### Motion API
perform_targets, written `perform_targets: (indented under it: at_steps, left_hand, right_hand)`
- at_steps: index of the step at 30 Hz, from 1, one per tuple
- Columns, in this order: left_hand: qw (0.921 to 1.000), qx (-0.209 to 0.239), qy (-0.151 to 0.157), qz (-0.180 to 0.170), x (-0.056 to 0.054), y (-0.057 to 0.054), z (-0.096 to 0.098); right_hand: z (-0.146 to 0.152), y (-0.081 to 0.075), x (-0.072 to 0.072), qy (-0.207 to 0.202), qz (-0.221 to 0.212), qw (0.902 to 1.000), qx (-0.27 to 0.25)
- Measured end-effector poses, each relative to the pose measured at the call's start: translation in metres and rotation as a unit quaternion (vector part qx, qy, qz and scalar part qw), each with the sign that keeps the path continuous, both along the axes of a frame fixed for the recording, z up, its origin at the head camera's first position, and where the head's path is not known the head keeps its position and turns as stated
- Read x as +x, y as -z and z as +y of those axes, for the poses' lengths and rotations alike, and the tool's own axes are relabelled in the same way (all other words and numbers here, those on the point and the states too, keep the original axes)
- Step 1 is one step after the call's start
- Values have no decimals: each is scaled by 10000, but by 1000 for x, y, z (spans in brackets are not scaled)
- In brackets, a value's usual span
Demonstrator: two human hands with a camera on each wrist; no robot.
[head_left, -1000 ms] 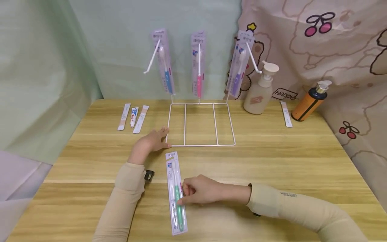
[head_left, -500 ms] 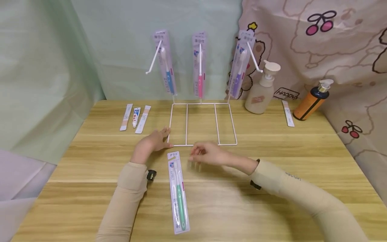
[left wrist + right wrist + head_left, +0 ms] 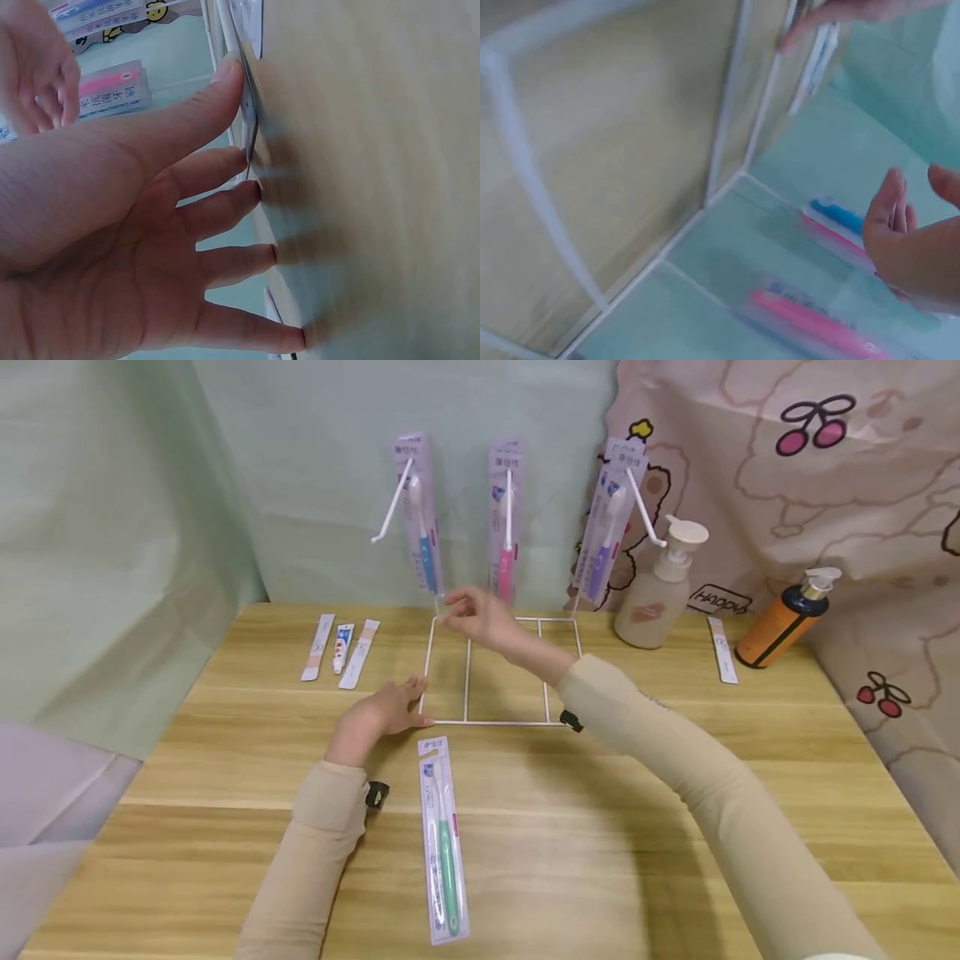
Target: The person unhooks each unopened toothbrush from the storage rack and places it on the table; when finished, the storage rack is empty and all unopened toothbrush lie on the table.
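My left hand (image 3: pixel 384 708) rests at the front left corner of a white wire display rack (image 3: pixel 510 723); in the left wrist view its fingers are spread, with the thumb touching the rack. My right hand (image 3: pixel 483 620) is raised over the rack's base and holds nothing, its fingers slightly bent. It is nearest the packaged blue toothbrush (image 3: pixel 427 560) and the packaged pink toothbrush (image 3: pixel 506 568), partly covering the pink one's lower end. A packaged purple toothbrush (image 3: pixel 600 564) hangs on the right hook. One packaged green toothbrush (image 3: pixel 447 868) lies on the table in front.
Left of the rack lie two slim sachets (image 3: pixel 318 647) and a small toothpaste tube (image 3: pixel 342 648). A beige pump bottle (image 3: pixel 651 606), another sachet (image 3: pixel 722 650) and an orange pump bottle (image 3: pixel 780 627) are on the right. Three hooks jut forward from the rack's top.
My right hand has left the green toothbrush on the table and moved forward and up, over the rack toward the hanging packs. My left hand has stayed at the rack's corner.
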State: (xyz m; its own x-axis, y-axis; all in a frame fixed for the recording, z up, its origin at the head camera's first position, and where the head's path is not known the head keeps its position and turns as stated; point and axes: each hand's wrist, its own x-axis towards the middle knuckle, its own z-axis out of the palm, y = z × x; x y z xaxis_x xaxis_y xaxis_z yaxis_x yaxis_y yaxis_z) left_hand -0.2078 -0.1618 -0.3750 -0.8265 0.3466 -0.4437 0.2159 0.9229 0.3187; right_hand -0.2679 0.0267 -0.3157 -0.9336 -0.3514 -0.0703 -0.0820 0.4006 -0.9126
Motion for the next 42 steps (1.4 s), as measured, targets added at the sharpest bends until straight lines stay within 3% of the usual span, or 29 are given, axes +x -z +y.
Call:
perform_targets:
  at_steps: [2,5,10,15,25,33,38,42]
  left_hand:
    - [10000,-18,16,2,1,0,1]
    - [10000,-6,24,-30,3,0,3]
    - [10000,-22,-4,-95,3,1,7]
    - [9999,-41,33,-99,1,-1,13]
    - [9999,-65,-31,-79,0,-5,7]
    - [9998,6,-141,-117,5,-2,1]
    - [9998,55,-138,-125,4,1,1]
    - [9997,69,-203,-141,3,-2,-3]
  right_hand:
    - [-9,-3,-10,372,369,9986,84]
    - [-16,-3,-23,788,592,9951,35]
    - [-18,3,-39,1090,981,9888,257]
    - [-18,5,-46,1306,1054,9856,214]
    - [-42,-6,-54,1192,631,9903,-327]
    - [-63,-4,-53,1101,779,9908,47]
    - [-65,-2,-51,867,731,9934,-152]
    - [-59,0,-48,465,1052,9929,-290]
